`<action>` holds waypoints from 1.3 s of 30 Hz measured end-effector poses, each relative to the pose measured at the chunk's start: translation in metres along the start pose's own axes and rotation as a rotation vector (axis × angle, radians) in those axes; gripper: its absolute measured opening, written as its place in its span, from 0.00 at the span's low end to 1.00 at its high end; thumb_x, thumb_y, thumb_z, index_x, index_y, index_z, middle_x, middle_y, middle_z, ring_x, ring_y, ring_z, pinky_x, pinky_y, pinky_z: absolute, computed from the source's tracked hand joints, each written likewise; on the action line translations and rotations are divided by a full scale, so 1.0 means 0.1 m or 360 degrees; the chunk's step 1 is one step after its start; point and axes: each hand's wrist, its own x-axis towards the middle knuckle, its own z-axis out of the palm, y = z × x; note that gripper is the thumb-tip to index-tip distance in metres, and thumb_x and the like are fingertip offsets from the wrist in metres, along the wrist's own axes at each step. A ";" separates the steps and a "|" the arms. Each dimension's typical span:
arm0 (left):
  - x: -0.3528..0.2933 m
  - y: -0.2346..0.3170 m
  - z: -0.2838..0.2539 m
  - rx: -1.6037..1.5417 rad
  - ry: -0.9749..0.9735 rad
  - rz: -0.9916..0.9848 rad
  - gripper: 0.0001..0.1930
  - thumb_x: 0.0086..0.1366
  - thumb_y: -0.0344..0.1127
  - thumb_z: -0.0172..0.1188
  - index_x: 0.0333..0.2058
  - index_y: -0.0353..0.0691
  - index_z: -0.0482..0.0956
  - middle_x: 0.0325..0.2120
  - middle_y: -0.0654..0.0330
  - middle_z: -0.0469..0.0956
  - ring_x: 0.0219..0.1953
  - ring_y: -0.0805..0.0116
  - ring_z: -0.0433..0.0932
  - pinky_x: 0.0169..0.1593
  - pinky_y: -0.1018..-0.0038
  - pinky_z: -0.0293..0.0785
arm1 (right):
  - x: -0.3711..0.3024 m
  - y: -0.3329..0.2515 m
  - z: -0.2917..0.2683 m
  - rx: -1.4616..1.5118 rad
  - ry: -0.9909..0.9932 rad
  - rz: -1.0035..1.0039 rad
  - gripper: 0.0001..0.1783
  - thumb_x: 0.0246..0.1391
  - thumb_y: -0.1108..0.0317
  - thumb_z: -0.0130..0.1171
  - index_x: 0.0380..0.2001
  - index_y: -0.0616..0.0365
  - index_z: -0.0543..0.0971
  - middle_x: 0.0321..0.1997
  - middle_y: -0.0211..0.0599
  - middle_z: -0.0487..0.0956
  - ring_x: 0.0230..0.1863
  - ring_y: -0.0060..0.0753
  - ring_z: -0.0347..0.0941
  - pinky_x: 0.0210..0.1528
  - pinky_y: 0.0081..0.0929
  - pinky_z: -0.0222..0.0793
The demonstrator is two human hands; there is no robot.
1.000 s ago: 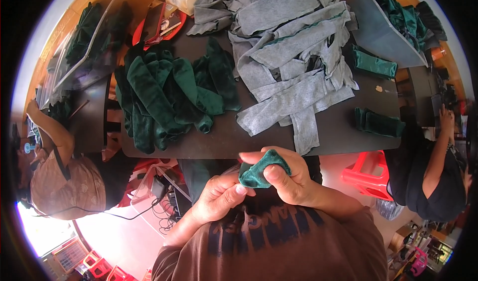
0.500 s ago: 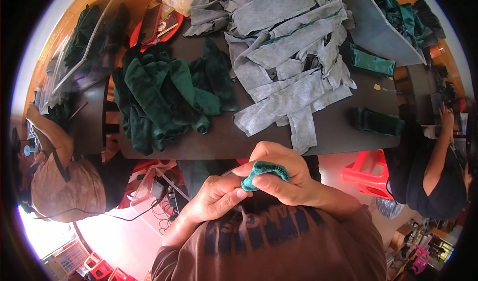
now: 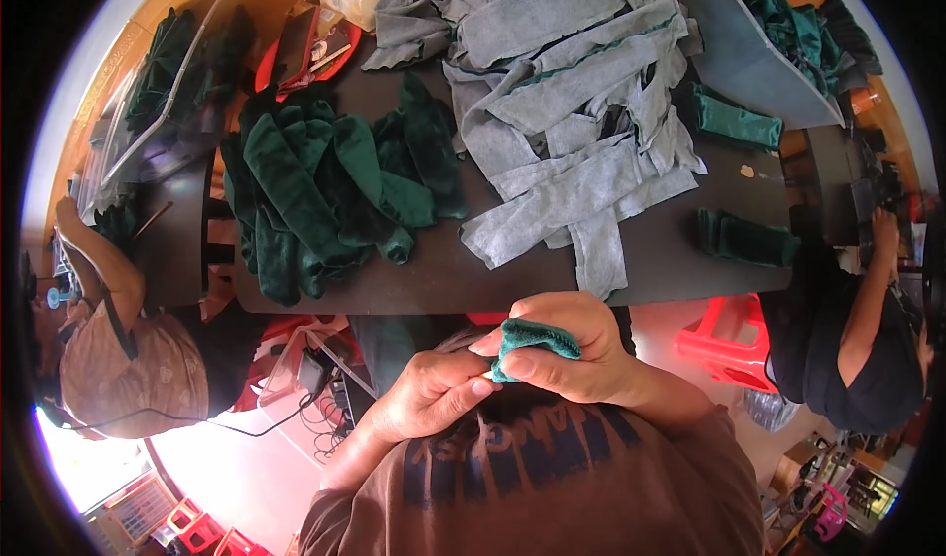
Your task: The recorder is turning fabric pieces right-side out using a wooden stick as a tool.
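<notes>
Two hands are pinching a small green velvet fabric piece (image 3: 532, 339) at six o'clock: right hand (image 3: 567, 354) curling around it, left hand (image 3: 434, 393) gripping its edge, below the dark desk (image 3: 680, 250).

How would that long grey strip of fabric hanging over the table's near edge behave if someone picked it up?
The grey fabric strip would probably flop and drape, since its end already hangs limp over the dark table. It looks thin, so likely light. It may drag neighbouring strips along.
</notes>
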 end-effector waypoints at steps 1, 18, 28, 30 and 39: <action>0.01 0.00 0.01 -0.0040 0.0011 0.0053 0.10 0.63 0.33 0.49 0.29 0.31 0.73 0.16 0.58 0.70 0.20 0.68 0.69 0.27 0.75 0.65 | -0.01 0.00 0.01 0.0047 0.0017 0.0017 0.17 0.48 0.78 0.55 0.44 0.64 0.69 0.32 0.45 0.79 0.30 0.29 0.76 0.31 0.21 0.70; 0.09 0.04 0.03 -0.0235 -0.0063 0.0046 0.09 0.63 0.33 0.50 0.31 0.32 0.73 0.28 0.56 0.75 0.34 0.68 0.72 0.40 0.75 0.67 | 0.01 0.00 0.03 -0.0022 0.0187 -0.0097 0.11 0.48 0.67 0.58 0.32 0.63 0.77 0.18 0.36 0.69 0.17 0.31 0.66 0.19 0.24 0.57; 0.23 0.09 0.13 -0.0169 0.0063 0.0260 0.10 0.63 0.35 0.50 0.30 0.33 0.74 0.25 0.57 0.73 0.30 0.63 0.72 0.38 0.72 0.67 | -0.04 0.06 0.02 -0.0576 0.0116 -0.0419 0.17 0.48 0.62 0.57 0.33 0.68 0.76 0.26 0.38 0.76 0.18 0.32 0.66 0.22 0.24 0.61; 0.21 0.08 0.11 -0.0182 0.0068 0.0331 0.11 0.63 0.36 0.50 0.29 0.33 0.74 0.23 0.58 0.73 0.29 0.65 0.72 0.36 0.73 0.68 | 0.00 0.00 -0.05 -0.0625 0.0091 -0.0353 0.18 0.48 0.62 0.57 0.34 0.68 0.77 0.23 0.35 0.74 0.17 0.31 0.64 0.21 0.24 0.59; 0.06 0.00 0.06 -0.0277 0.0003 -0.0278 0.13 0.64 0.39 0.47 0.32 0.34 0.73 0.18 0.62 0.70 0.24 0.73 0.69 0.31 0.78 0.66 | 0.06 -0.05 -0.06 -0.1223 0.0226 -0.0794 0.21 0.43 0.53 0.59 0.35 0.59 0.78 0.21 0.25 0.66 0.23 0.29 0.62 0.27 0.25 0.59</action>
